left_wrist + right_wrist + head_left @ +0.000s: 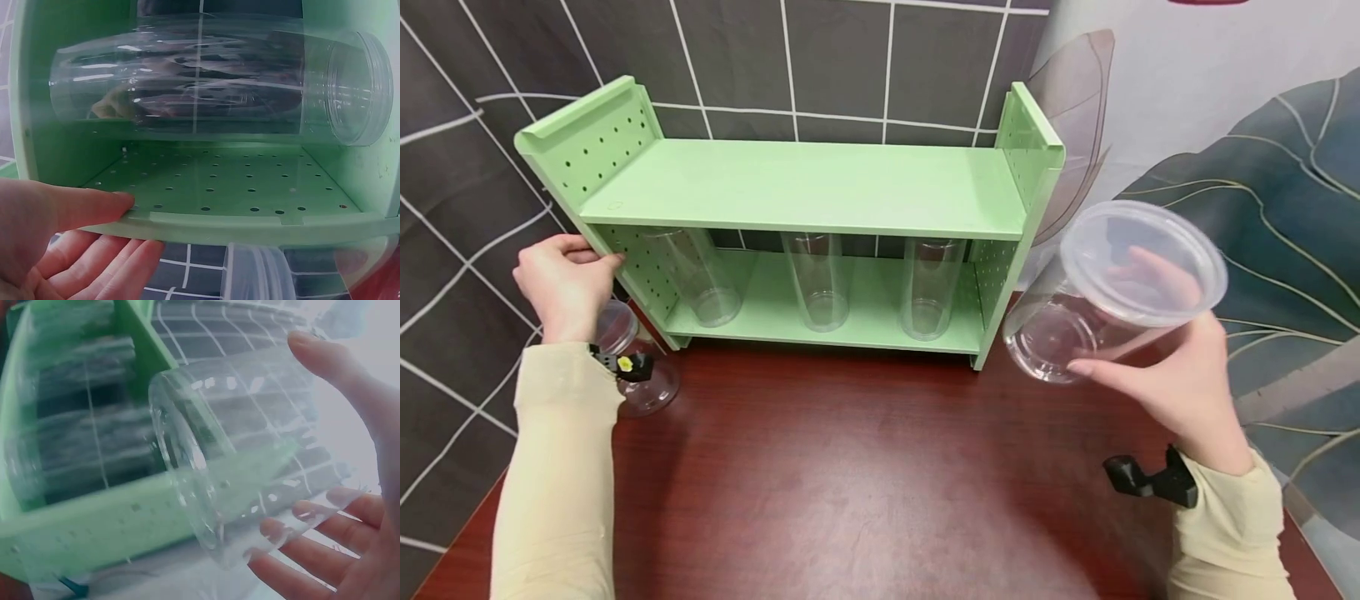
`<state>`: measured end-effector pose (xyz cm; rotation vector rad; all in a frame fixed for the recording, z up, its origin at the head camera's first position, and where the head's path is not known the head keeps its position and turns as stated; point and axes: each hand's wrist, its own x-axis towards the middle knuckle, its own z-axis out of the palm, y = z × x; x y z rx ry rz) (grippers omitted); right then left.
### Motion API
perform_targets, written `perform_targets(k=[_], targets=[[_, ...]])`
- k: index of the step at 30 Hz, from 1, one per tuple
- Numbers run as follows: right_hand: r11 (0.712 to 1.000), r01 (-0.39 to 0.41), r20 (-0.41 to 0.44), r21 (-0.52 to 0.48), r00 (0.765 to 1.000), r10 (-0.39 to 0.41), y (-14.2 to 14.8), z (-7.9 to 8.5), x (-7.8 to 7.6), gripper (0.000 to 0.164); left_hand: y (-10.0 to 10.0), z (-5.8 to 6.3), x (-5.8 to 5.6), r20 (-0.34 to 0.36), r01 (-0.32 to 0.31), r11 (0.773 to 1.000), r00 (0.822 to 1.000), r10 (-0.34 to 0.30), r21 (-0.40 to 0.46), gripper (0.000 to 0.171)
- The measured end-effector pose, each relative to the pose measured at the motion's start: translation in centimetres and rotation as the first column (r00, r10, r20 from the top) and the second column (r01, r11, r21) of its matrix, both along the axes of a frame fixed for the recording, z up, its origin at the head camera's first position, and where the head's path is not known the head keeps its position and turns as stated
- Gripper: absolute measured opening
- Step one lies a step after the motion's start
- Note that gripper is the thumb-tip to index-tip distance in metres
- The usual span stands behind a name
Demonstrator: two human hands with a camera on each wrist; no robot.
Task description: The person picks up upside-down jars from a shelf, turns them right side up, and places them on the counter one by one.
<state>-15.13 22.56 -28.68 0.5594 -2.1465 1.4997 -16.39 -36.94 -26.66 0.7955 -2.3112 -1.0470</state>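
My left hand grips the left side panel of a light green two-tier shelf. In the left wrist view its thumb lies on the inner face of the perforated panel, with the other fingers outside. To the right of the shelf, my right hand holds a wide clear plastic jar with a translucent lid. That jar is tilted and raised off the table. Thumb and fingers span opposite sides of it in the right wrist view.
Three tall clear jars stand along the shelf's lower tier. Another clear jar is on the dark red table, left of the shelf and partly behind my left wrist. Dark tile-patterned covering lies behind, and a patterned curtain at right.
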Motion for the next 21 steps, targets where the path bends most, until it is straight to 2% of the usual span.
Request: perform_targets(k=[3,6,9,11,12,15,18,21], targets=[[0.982,-0.051,-0.030,-0.183,0.998,0.047,1.2,0.2,-0.7,0.108,0.0,0.0,0.0,-0.003,0.003,1.000,1.000,-0.003,-0.006,0.047],[0.920,-0.129,-0.062,-0.370,0.992,0.114,2.1,0.5,-1.2,0.105,0.0,0.0,0.0,0.002,0.004,1.000,1.000,-0.004,-0.018,0.047],[0.886,-0.120,-0.071,-0.449,0.993,0.098,3.0,0.8,-1.8,0.105,-0.1,0.0,0.0,0.012,0.005,1.000,1.000,-0.005,-0.016,0.047],[0.880,-0.073,-0.050,-0.469,0.997,0.056,3.6,1.0,-2.2,0.104,-0.1,0.0,0.1,0.015,0.009,1.000,1.000,-0.009,-0.008,0.048],[0.891,-0.033,-0.039,-0.453,0.999,0.017,4.0,1.1,-2.3,0.104,-0.1,0.0,0.1,0.016,0.010,1.000,1.000,-0.010,-0.007,0.048],[0.898,0.081,0.001,-0.433,0.996,-0.090,4.8,1.1,-2.8,0.102,-0.2,0.0,0.1,0.017,0.013,1.000,1.000,-0.013,-0.020,0.047],[0.891,0.166,0.041,-0.422,0.986,-0.164,5.6,0.9,-3.3,0.102,-0.2,-0.1,0.0,0.017,0.013,0.999,1.000,-0.012,-0.035,0.046],[0.893,0.269,0.096,-0.361,0.963,-0.251,6.3,0.4,-4.1,0.102,-0.2,-0.1,-0.1,0.023,0.013,0.999,1.000,-0.012,-0.041,0.046]])
